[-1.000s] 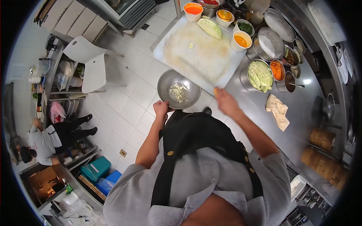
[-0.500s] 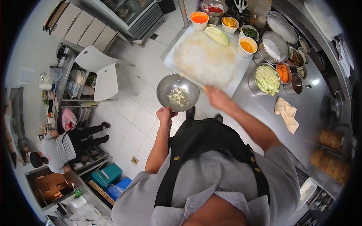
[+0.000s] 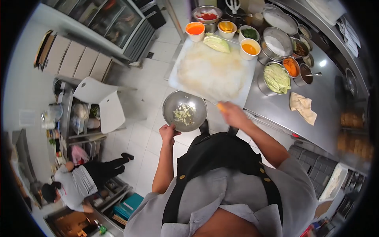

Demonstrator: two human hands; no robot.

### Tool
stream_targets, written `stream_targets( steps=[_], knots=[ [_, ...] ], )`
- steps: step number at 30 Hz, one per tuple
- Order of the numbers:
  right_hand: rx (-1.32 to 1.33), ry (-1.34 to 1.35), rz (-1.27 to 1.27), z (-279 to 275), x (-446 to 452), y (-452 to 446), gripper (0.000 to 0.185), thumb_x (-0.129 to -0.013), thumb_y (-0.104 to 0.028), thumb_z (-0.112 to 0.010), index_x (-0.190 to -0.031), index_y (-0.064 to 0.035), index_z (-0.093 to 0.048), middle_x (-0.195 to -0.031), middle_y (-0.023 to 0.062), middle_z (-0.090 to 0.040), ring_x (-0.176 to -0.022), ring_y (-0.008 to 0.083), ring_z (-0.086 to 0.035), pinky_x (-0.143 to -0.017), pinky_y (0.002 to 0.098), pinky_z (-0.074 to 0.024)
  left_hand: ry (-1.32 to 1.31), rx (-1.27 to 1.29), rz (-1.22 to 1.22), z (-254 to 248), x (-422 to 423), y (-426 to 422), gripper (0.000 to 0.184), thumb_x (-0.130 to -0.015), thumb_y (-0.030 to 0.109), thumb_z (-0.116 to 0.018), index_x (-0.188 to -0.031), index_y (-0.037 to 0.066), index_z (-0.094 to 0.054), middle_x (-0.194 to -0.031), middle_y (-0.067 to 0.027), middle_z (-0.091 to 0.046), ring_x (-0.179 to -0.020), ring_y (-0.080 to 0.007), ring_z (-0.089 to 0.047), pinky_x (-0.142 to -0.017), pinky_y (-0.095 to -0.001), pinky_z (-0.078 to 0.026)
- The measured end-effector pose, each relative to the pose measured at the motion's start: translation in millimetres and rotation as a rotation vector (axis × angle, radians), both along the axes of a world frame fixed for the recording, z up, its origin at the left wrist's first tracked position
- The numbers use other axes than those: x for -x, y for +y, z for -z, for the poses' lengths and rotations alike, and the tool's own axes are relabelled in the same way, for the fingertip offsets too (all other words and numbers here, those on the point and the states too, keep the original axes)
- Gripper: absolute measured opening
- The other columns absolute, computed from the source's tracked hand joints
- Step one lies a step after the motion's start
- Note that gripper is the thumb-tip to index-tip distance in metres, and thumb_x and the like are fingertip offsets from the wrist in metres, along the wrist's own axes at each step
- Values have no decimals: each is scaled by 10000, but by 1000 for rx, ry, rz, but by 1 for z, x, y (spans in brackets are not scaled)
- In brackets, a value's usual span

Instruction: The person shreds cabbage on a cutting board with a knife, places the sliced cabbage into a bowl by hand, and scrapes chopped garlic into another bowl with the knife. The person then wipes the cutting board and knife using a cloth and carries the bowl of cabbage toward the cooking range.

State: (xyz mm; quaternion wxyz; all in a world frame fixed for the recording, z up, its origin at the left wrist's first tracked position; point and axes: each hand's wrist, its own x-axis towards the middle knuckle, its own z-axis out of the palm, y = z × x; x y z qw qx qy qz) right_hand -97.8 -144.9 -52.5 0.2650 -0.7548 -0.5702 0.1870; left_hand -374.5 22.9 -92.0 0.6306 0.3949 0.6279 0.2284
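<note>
My left hand (image 3: 169, 133) grips the lower left rim of a metal bowl (image 3: 167, 103), which holds chopped pale cabbage (image 3: 184, 114). Just beyond the near edge of the white cutting board (image 3: 213, 73), my right hand (image 3: 233, 113) is closed on the orange handle of a knife (image 3: 221, 106). The blade looks thin and blurred, reaching left towards the bowl's right rim. On the board's far edge lies a cabbage wedge (image 3: 216, 43).
Along the board's far side stand cups of orange sauce (image 3: 250, 48) and greens (image 3: 249, 33). A pot of cabbage leaves (image 3: 276, 78) and a beige cloth (image 3: 302, 108) are on the steel counter (image 3: 276, 108). A co-worker (image 3: 79, 181) bends at the lower left.
The loose scraps on the board are gone from view. The bowl has moved slightly lower in view, with my left hand on it, and the knife has come off the board's surface.
</note>
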Motion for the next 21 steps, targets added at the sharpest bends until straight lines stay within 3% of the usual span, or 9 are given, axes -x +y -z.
stream_targets(
  steps=[1,6,9,10,12,15,18,21],
  knots=[
    [-93,-52,145,15,-20,-20,398,-851,-115,-570,-1232,-14,-520,-959,235,-607,-908,407,-619,-775,463,-516,-11,17,37,2,2,1,94,-744,-24,-569,-681,-46,-503,-653,-170,-597,-467,-272,-624,-436,-377,-587],
    [175,-205,489,-27,-79,-61,396,-835,-88,-579,-1218,-1,-528,-949,230,-609,-848,417,-599,-756,483,-504,-67,139,209,24,-7,-10,85,-741,-40,-567,-684,-38,-505,-648,-168,-596,-461,-271,-628,-408,-363,-578],
    [72,-190,352,11,-66,-60,407,-823,-87,-587,-1217,-3,-530,-943,228,-607,-827,421,-599,-748,486,-505,-111,218,297,26,-27,-17,70,-739,-43,-564,-695,-44,-511,-649,-158,-599,-471,-260,-630,-413,-357,-581],
    [19,-194,211,4,-44,-53,410,-818,-84,-587,-1221,-28,-536,-946,221,-604,-815,418,-606,-740,482,-511,-119,226,315,26,-32,-18,62,-739,-42,-564,-700,-49,-516,-651,-156,-599,-474,-258,-630,-414,-356,-581],
    [170,-118,146,-40,-14,-53,398,-818,-83,-579,-1214,-53,-543,-965,218,-603,-814,413,-611,-736,475,-520,-138,213,341,26,-38,-18,54,-727,-39,-572,-737,-78,-536,-669,-161,-611,-477,-254,-627,-416,-355,-580],
    [168,-138,319,-23,-54,-36,382,-822,-90,-579,-1202,-65,-551,-975,214,-602,-825,413,-611,-735,470,-525,-107,187,312,15,-39,-25,88,-715,-30,-587,-750,-93,-537,-673,-176,-620,-484,-260,-632,-428,-357,-583],
    [82,-214,285,-3,-102,-20,376,-822,-100,-582,-1196,-64,-553,-951,212,-599,-838,412,-610,-750,473,-520,-78,110,272,19,-36,-37,96,-721,-23,-579,-754,-100,-532,-670,-189,-618,-503,-277,-643,-436,-365,-585],
    [80,-151,10,17,-79,-46,362,-828,-95,-572,-1184,-35,-549,-964,218,-603,-862,407,-606,-788,476,-509,-56,57,190,20,-35,-51,99,-729,-18,-566,-761,-104,-528,-667,-200,-616,-517,-296,-650,-445,-382,-587]
  ],
)
